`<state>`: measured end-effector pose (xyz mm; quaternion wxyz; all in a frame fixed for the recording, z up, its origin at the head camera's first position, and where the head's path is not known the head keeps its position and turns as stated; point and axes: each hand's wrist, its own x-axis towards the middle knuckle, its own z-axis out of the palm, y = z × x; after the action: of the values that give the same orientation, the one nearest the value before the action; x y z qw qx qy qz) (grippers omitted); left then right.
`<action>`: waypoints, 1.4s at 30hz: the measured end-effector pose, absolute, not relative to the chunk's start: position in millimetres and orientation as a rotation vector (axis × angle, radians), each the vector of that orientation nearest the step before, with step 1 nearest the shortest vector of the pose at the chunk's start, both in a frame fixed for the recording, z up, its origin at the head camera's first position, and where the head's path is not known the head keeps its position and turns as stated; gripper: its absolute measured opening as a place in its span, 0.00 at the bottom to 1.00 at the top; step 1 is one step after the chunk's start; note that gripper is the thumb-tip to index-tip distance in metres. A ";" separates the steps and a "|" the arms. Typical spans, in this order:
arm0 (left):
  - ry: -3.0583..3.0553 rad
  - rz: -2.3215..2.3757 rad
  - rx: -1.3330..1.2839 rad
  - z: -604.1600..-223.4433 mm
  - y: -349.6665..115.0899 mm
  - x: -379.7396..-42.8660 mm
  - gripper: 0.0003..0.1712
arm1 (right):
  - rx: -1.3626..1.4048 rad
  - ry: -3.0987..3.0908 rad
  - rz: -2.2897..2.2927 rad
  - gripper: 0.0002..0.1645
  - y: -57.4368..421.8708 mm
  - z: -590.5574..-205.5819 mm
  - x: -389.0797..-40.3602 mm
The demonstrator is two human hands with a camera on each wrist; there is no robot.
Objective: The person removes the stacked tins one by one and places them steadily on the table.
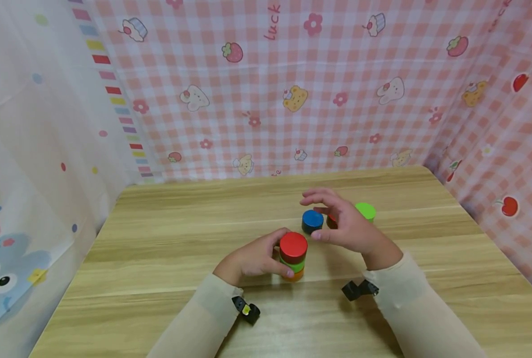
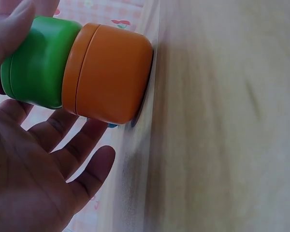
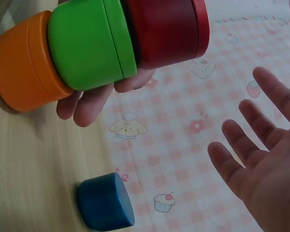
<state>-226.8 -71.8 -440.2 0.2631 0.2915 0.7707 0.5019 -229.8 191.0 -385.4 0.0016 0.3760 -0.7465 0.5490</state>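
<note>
Three round lidded jars stand stacked on the table: a red jar (image 1: 293, 243) on top, a green jar (image 2: 46, 63) in the middle and an orange jar (image 2: 111, 75) at the bottom. My left hand (image 1: 257, 256) holds the stack from the left, thumb on the near side and fingers round the far side. To the right, my right hand (image 1: 348, 226) hovers with its fingers spread and nothing in them. Just beyond its thumb is a blue jar (image 1: 312, 220), upright on the wood. The right wrist view also shows the blue jar (image 3: 104, 202) apart from the stack.
Behind the right hand stand another red jar (image 1: 332, 222), mostly hidden, and a light green one (image 1: 366, 211). The wooden table (image 1: 181, 209) meets a pink checked cloth (image 1: 266, 124) at the back, with cloth on both sides.
</note>
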 end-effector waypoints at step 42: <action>2.124 1.306 0.770 -440.3 -72.7 -225.1 0.57 | 1.254 -2.693 1.699 0.37 169.4 -403.7 -226.5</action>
<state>-225.1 -72.7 -440.3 0.2631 0.2846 0.7853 0.4828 -226.5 169.4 -403.7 -0.1396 0.3628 -0.7792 0.4917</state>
